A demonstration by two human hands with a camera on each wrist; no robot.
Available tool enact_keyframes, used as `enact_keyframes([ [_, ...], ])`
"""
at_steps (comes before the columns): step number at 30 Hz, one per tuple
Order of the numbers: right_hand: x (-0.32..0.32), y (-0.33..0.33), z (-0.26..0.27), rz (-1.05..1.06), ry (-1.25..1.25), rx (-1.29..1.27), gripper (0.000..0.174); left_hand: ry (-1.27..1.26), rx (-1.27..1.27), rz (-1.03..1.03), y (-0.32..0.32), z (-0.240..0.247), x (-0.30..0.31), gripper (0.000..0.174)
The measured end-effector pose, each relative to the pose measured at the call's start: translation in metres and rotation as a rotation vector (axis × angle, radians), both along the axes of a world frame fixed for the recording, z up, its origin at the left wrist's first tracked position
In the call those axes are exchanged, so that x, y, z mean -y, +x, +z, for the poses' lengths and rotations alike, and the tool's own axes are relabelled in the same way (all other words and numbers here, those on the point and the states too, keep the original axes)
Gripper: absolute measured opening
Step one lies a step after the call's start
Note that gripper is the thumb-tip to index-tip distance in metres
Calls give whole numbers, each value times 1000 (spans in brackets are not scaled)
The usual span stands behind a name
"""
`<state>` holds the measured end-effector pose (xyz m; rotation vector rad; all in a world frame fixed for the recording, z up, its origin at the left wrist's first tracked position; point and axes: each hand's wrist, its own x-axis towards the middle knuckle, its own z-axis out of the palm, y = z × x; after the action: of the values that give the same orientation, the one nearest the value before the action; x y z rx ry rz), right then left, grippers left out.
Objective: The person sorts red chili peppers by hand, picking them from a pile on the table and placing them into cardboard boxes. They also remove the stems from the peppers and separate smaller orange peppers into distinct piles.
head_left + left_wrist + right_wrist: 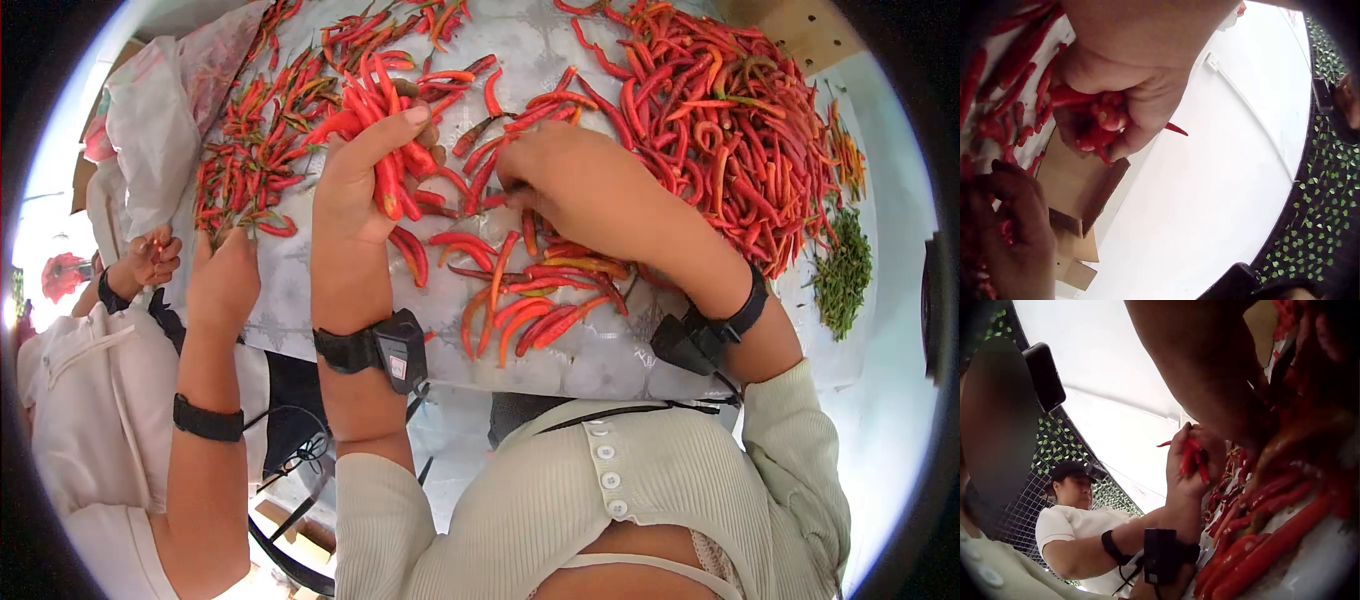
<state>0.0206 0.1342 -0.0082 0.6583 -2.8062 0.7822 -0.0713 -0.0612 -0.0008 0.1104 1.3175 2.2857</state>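
My left hand point(352, 190) is raised over the table and grips a bunch of red chili peppers point(388, 183), thumb laid across them. In the left wrist view the blunt ends of the bunched chilies point(1110, 115) show between the fingers, and one thin tip pokes out past the hand. My right hand point(580, 180) is lowered, bent fingers down, among loose chilies point(530, 290) in front of me. Its fingertips are mostly hidden under the hand, so I cannot tell whether they pinch a chili.
A large heap of red chilies point(720, 150) covers the right of the patterned tablecloth point(300, 290), with a green pile of stems point(843, 270) beyond. Smaller chilies point(250, 150) lie at left, near a plastic bag point(150, 130). Another person's hand point(225, 275) works at the left edge.
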Motion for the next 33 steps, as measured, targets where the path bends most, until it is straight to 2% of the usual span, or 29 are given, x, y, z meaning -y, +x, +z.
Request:
enact_keyframes([
  [6,5,-5,14,-288,-534,-102,17,-218,-114,-2,13,6,-12,32],
  [10,9,-1,10,-155,-590,-95,16,-145,-121,-24,19,-3,-26,33],
  [13,8,0,11,-170,-649,-22,17,-90,-115,-9,25,0,-30,33],
  [16,1,4,27,-233,-518,164,19,-92,-41,25,21,-1,-25,31],
  [19,-16,17,43,44,53,259,23,-62,-27,53,12,-2,-17,25],
  [22,-15,26,38,146,288,379,25,83,11,83,2,-4,-10,20],
  [25,-11,20,41,66,168,458,23,170,69,98,-4,-9,-5,18],
  [28,-11,16,35,-114,117,212,22,140,52,122,-4,-9,-5,17],
  [31,-12,13,24,-174,-67,-75,21,123,66,140,-3,-10,-7,17],
  [33,-13,16,33,-128,20,-52,20,102,70,151,-2,-10,-7,18],
])
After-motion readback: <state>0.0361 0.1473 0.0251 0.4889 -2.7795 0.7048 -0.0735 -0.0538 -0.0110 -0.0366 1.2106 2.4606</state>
